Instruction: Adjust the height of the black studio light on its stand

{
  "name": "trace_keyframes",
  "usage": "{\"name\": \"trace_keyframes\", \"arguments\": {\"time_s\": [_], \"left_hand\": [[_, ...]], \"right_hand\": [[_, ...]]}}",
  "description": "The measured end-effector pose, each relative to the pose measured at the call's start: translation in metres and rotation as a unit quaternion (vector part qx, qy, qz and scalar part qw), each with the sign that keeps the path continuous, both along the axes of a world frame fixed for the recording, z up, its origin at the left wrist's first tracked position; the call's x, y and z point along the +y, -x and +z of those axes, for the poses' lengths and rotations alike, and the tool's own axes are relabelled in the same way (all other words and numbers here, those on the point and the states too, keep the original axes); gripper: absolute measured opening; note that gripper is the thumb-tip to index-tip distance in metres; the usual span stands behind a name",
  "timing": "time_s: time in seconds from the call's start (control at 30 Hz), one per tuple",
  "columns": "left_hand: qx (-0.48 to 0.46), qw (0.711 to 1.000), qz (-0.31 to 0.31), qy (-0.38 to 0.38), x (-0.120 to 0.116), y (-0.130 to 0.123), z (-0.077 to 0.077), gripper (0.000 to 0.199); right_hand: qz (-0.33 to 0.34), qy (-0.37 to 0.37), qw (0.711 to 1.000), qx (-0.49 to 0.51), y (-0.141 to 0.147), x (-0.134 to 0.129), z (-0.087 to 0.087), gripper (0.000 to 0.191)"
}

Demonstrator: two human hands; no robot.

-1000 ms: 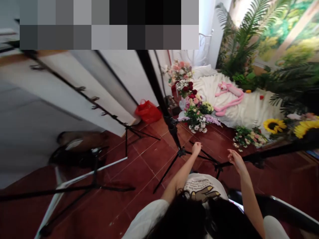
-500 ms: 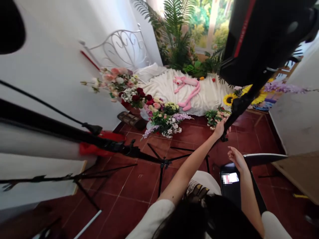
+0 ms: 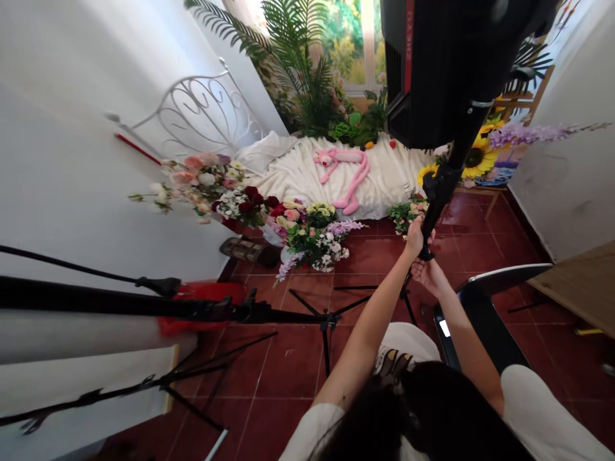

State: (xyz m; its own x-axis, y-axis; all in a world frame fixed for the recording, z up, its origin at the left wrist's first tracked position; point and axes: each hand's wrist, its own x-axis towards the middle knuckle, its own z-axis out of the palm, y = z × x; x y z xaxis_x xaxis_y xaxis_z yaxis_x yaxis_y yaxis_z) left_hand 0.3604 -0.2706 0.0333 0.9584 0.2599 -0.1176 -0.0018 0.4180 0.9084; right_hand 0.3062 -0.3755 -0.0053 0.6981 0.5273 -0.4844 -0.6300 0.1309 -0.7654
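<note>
A black studio light (image 3: 427,77) with a red stripe looms at the upper right, mounted on a black light stand (image 3: 444,192) that leans in from above. My left hand (image 3: 415,241) is closed around the lower part of its pole. Just below, my right hand (image 3: 429,276) has its fingers curled at the pole's lower collar, where a small knob or clamp seems to be. The fingertips of this hand are partly hidden. Beneath my right forearm is a black chair (image 3: 497,333), with a lit phone (image 3: 444,328) on its seat, partly covered by the arm.
Another black tripod stand (image 3: 283,315) crosses the left side, its legs spread on the red tiled floor (image 3: 276,365). Beyond lie artificial flowers (image 3: 312,234), a white-draped bed (image 3: 298,173) with a pink plush toy (image 3: 353,173), a metal headboard (image 3: 206,115) and sunflowers (image 3: 475,157).
My right hand has moved up and left from above the chair to the pole's lower collar. My left hand stays on the pole. The whole view has shifted slightly.
</note>
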Motion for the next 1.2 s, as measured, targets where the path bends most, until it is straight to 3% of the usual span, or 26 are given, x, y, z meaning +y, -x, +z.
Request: {"name": "trace_keyframes", "arguments": {"time_s": [0.17, 0.4, 0.53, 0.67, 0.8, 0.9, 0.93, 1.0, 1.07, 1.1, 1.13, 1.2], "left_hand": [[0.015, 1.0, -0.007, 0.016, 0.0, 0.001, 0.002, 0.076], [-0.02, 1.0, -0.003, -0.012, 0.0, 0.001, 0.002, 0.072], [-0.019, 1.0, -0.005, -0.022, 0.0, 0.001, 0.003, 0.069], [-0.022, 1.0, -0.002, -0.012, 0.0, 0.001, 0.003, 0.065], [-0.019, 1.0, 0.003, 0.004, 0.0, 0.0, 0.002, 0.063], [-0.01, 1.0, 0.011, 0.021, -0.001, -0.003, 0.001, 0.063], [-0.007, 1.0, 0.014, 0.026, -0.002, -0.003, 0.001, 0.063], [-0.005, 0.999, 0.022, 0.038, -0.002, -0.004, 0.001, 0.061], [-0.004, 0.998, 0.027, 0.049, -0.002, -0.004, 0.001, 0.058], [-0.005, 0.998, 0.028, 0.053, -0.002, -0.004, 0.001, 0.057], [-0.008, 0.998, 0.03, 0.055, -0.002, -0.003, 0.001, 0.056], [-0.014, 0.998, 0.031, 0.051, -0.001, -0.002, 0.002, 0.055]], "right_hand": [[-0.036, -0.095, 0.995, 0.0, 0.003, 0.004, 0.002, 0.051], [-0.034, -0.15, 0.988, 0.03, 0.01, 0.0, 0.001, 0.053], [-0.05, -0.247, 0.965, 0.068, 0.012, -0.001, -0.001, 0.059], [-0.062, -0.378, 0.915, 0.124, 0.013, 0.003, -0.006, 0.054], [-0.04, -0.519, 0.827, 0.211, 0.011, 0.005, -0.011, 0.051], [0.0, -0.566, 0.787, 0.246, 0.007, 0.005, -0.013, 0.051], [0.008, -0.56, 0.795, 0.234, 0.005, 0.005, -0.013, 0.052], [0.007, -0.495, 0.854, 0.16, 0.002, 0.006, -0.014, 0.055], [-0.022, -0.346, 0.938, 0.026, -0.002, 0.004, -0.013, 0.061], [-0.043, -0.247, 0.966, -0.056, -0.004, 0.002, -0.011, 0.064], [-0.064, -0.145, 0.977, -0.142, -0.006, -0.002, -0.008, 0.066], [-0.09, 0.029, 0.948, -0.304, -0.011, -0.012, 0.0, 0.07]]}}
